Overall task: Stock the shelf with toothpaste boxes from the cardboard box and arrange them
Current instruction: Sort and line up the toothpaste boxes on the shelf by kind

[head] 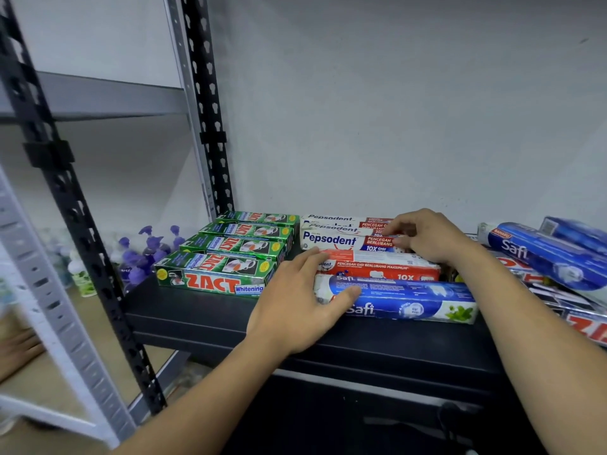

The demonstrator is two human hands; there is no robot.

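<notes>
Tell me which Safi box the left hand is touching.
The front Safi box, lying at the shelf's front edge under the left hand. The other Safi boxes sit in the pile at right, untouched.

Black shelf board (203,310) on a slotted metal rack. Left: four green Zact boxes (230,254) in a row running near to far. Centre: white Pepsodent boxes (338,239) at the far side, a red box (377,269), then a blue Safi box (410,300) nearest. Right: a loose heap of blue Safi boxes (545,257).
</notes>
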